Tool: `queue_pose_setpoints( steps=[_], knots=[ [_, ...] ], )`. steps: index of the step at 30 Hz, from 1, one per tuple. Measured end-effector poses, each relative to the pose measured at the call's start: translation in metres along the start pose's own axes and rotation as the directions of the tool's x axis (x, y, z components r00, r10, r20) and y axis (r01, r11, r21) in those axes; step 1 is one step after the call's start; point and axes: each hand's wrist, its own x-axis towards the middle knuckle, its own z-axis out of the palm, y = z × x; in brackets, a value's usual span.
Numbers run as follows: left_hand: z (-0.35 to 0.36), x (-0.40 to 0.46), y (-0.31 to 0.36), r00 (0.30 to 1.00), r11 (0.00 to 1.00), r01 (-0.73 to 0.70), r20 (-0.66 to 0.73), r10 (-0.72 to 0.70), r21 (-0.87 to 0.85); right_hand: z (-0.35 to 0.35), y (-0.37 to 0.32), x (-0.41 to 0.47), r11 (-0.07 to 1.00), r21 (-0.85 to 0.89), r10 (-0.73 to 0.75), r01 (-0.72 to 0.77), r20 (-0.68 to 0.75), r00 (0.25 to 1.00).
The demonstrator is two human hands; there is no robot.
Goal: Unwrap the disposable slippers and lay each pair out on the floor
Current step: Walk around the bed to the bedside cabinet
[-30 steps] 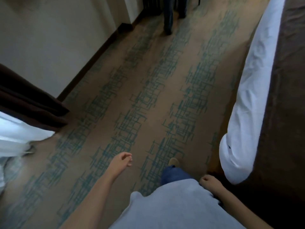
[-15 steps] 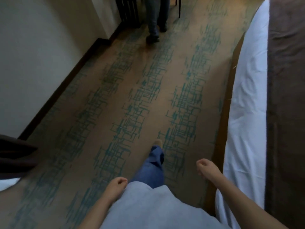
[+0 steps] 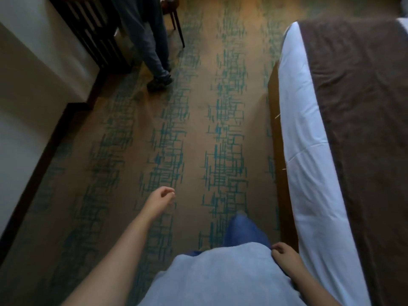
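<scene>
- Notably, no slippers are showing anywhere in this view; neither a wrapped pack nor a loose pair is lying on the carpet (image 3: 198,120), so where they are cannot be told.
- Left hand (image 3: 160,200) is hanging out in front over the carpet, fingers loosely curled toward the thumb, pinching nothing that can be made out.
- Right hand (image 3: 284,256) is sitting low against the hem of the pale shirt (image 3: 216,277), fingers curled in, holding nothing visible.
- One leg in blue trousers (image 3: 242,230) is showing forward of the shirt, suggesting a stride along the aisle beside the bed (image 3: 309,151).
- A second person's legs (image 3: 152,47) are standing at the far end, near a dark slatted piece of furniture (image 3: 95,34).
- Judging the stage: the task is looking barely begun, with the slippers yet to be found.
- Handling, as a guess only: disposable slippers are likely light, soft and floppy, in thin slick film.
- Best hold would probably be pinching the film at a seam or corner with both hands and tearing, then lifting each slipper by its heel edge.
- Risk: such film tends to cling and the slippers to drop out unevenly.
</scene>
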Motion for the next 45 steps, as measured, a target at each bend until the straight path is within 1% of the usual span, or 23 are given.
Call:
queue_pose_setpoints(
  steps=[2, 3, 5, 6, 10, 13, 15, 17, 21, 25, 28, 31, 33, 35, 38, 42, 45],
  knots=[
    [0.0, 0.039, 0.042, 0.999, 0.999, -0.037, -0.002, 0.037, -0.009, -0.02, -0.021, 0.033, 0.999, -0.003, 0.05, -0.05, 0.031, 0.998],
    [0.003, 0.058, 0.059, 0.999, 0.999, -0.044, -0.007, 0.043, -0.024, -0.034, -0.032, 0.053, 0.997, 0.033, 0.075, -0.076, 0.036, 0.997],
    [0.01, 0.094, 0.085, 0.999, 0.999, -0.027, -0.021, 0.026, -0.031, -0.069, -0.054, 0.093, 0.99, 0.119, 0.078, -0.08, 0.024, 0.997],
    [0.015, 0.108, 0.097, 1.0, 0.999, -0.003, -0.017, 0.003, -0.032, -0.09, -0.066, 0.113, 0.988, 0.136, 0.069, -0.07, 0.011, 0.998],
    [0.035, 0.153, 0.135, 0.993, 0.994, 0.106, 0.047, -0.108, 0.032, -0.179, -0.123, 0.17, 0.995, 0.101, 0.015, -0.015, 0.0, 1.0],
    [0.046, 0.183, 0.164, 0.981, 0.981, 0.188, 0.045, -0.186, -0.038, -0.242, -0.177, 0.211, 0.996, 0.088, -0.035, 0.032, 0.037, 0.999],
    [0.048, 0.203, 0.181, 0.971, 0.967, 0.239, 0.013, -0.239, -0.083, -0.279, -0.215, 0.238, 0.994, 0.085, -0.07, 0.067, 0.029, 0.997],
    [0.045, 0.226, 0.199, 0.968, 0.965, 0.25, 0.008, -0.25, -0.08, -0.31, -0.253, 0.261, 0.989, 0.102, -0.106, 0.105, 0.008, 0.994],
    [0.033, 0.288, 0.232, 0.972, 0.972, 0.235, 0.036, -0.234, -0.021, -0.355, -0.319, 0.306, 0.973, 0.195, -0.123, 0.126, -0.028, 0.992],
    [0.004, 0.37, 0.275, 0.981, 0.984, 0.174, 0.074, -0.177, 0.042, -0.371, -0.37, 0.345, 0.947, 0.311, -0.063, 0.076, -0.051, 0.997],
    [-0.031, 0.426, 0.322, 0.979, 0.976, 0.111, 0.149, -0.139, 0.186, -0.37, -0.396, 0.361, 0.946, 0.324, 0.011, 0.011, -0.067, 0.998],
    [-0.067, 0.489, 0.376, 0.982, 0.962, 0.053, 0.162, -0.1, 0.267, -0.367, -0.421, 0.364, 0.948, 0.316, 0.074, -0.039, -0.099, 0.992],
    [-0.082, 0.533, 0.417, 0.986, 0.951, -0.002, 0.162, -0.05, 0.31, -0.373, -0.44, 0.369, 0.958, 0.283, 0.079, -0.047, -0.101, 0.992],
    [-0.086, 0.568, 0.458, 0.989, 0.954, -0.035, 0.15, -0.01, 0.298, -0.384, -0.456, 0.38, 0.959, 0.279, 0.085, -0.048, -0.119, 0.989],
    [-0.077, 0.611, 0.516, 0.986, 0.967, -0.069, 0.165, 0.029, 0.243, -0.408, -0.475, 0.409, 0.945, 0.32, 0.112, -0.064, -0.137, 0.984],
    [-0.047, 0.662, 0.573, 0.979, 0.977, -0.078, 0.201, 0.037, 0.2, -0.444, -0.498, 0.46, 0.915, 0.39, 0.142, -0.102, -0.074, 0.987],
    [-0.024, 0.695, 0.606, 0.972, 0.978, -0.053, 0.234, 0.005, 0.2, -0.489, -0.515, 0.51, 0.9, 0.422, 0.137, -0.112, -0.029, 0.99]
  ],
)
